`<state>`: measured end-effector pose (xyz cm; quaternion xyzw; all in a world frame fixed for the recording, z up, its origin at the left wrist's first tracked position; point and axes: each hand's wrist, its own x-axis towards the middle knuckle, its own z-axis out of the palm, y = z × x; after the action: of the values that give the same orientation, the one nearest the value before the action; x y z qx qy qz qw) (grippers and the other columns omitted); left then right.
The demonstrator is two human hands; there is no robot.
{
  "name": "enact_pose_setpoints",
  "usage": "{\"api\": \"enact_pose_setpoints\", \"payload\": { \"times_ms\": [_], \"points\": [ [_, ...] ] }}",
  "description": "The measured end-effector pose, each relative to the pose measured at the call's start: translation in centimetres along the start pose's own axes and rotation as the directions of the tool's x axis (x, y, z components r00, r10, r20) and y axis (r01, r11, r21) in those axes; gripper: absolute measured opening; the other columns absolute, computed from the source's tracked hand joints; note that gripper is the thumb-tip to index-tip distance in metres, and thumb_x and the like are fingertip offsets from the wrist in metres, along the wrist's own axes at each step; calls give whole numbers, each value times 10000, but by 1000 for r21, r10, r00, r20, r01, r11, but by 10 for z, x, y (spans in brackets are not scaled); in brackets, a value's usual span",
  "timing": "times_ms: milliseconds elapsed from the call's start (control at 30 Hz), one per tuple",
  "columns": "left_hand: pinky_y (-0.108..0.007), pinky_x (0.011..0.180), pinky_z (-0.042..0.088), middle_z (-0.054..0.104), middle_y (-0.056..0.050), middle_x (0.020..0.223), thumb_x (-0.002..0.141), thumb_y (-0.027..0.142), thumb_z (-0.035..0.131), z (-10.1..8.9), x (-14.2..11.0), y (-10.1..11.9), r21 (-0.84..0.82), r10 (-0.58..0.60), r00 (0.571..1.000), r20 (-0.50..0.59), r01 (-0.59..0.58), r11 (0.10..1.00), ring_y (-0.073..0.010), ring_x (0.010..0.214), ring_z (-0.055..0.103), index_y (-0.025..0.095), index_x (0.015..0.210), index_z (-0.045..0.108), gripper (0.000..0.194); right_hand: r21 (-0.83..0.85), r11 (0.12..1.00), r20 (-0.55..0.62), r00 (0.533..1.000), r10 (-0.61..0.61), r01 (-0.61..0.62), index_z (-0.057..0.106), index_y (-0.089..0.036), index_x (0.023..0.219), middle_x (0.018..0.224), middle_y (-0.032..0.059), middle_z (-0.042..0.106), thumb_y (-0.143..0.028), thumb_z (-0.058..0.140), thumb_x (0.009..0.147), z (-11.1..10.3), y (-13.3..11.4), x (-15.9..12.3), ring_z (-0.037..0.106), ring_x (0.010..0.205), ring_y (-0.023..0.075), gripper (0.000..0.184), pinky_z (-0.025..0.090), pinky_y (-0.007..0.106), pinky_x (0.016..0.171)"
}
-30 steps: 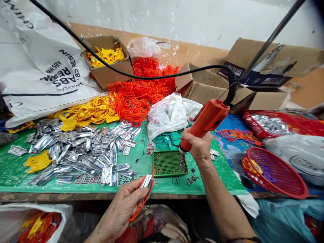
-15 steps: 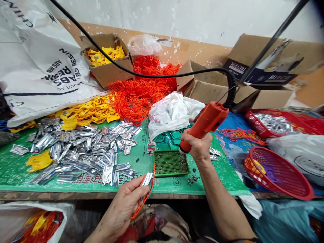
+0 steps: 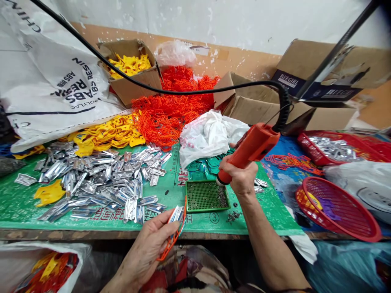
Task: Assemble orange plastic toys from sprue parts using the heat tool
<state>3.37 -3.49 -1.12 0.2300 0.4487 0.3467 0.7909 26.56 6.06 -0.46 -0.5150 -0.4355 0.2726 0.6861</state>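
Note:
My right hand (image 3: 241,176) grips an orange electric screwdriver (image 3: 249,149) with a black cord, tilted with its tip down over the right end of a small green screw tray (image 3: 205,196). Below the table's front edge, my left hand (image 3: 152,246) pinches a silver metal piece (image 3: 176,213) fitted on an orange plastic frame (image 3: 172,238). Loose screws (image 3: 232,217) lie on the green mat (image 3: 171,189) just right of the tray.
Many silver metal pieces (image 3: 97,183) cover the mat's left half. Behind lie yellow parts (image 3: 106,134), an orange frame pile (image 3: 171,110), a white resin sack (image 3: 51,81), cardboard boxes (image 3: 131,77) and a white bag (image 3: 210,134). Red baskets (image 3: 336,207) stand at the right.
The view has shifted slightly. Both hands stay almost where they were, the screwdriver tip still at the tray's right end.

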Motion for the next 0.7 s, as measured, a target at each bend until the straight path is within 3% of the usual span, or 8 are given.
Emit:
{"api": "enact_pose_setpoints", "payload": {
  "times_ms": [167,300,500,700],
  "points": [
    [-153,672,479,701,7,658,605,298,904,2,-2,2,-22,8,1000,-24,-9,1000,-130,718,612,211,899,824,317,-12,1000,-17,1000,-12,12,646,-182,616,620,-4,630,-187,741,561,0,0,0,616,639,196,109,512,383,676],
    [-136,644,475,723,7,693,622,283,898,-1,-1,-1,-38,8,1000,-21,-9,999,-97,651,590,217,904,823,299,-9,1000,-17,1000,-17,17,639,-181,630,613,-10,630,-188,735,572,-1,1,1,609,622,186,113,514,374,655],
    [-145,673,490,762,-23,795,649,273,883,-4,-1,-3,-56,-19,1000,-12,18,998,-114,723,637,216,959,815,322,-14,999,-17,999,-41,40,633,-188,627,625,-7,628,-185,710,597,-4,5,2,628,650,196,83,519,385,668],
    [-149,653,489,758,-15,752,651,260,880,-2,1,-4,-53,-21,999,-31,19,998,-117,695,642,212,944,817,303,-13,999,-24,999,-37,37,644,-195,611,628,-7,631,-181,723,589,-5,6,1,631,673,199,84,517,388,700]
  ]
}}
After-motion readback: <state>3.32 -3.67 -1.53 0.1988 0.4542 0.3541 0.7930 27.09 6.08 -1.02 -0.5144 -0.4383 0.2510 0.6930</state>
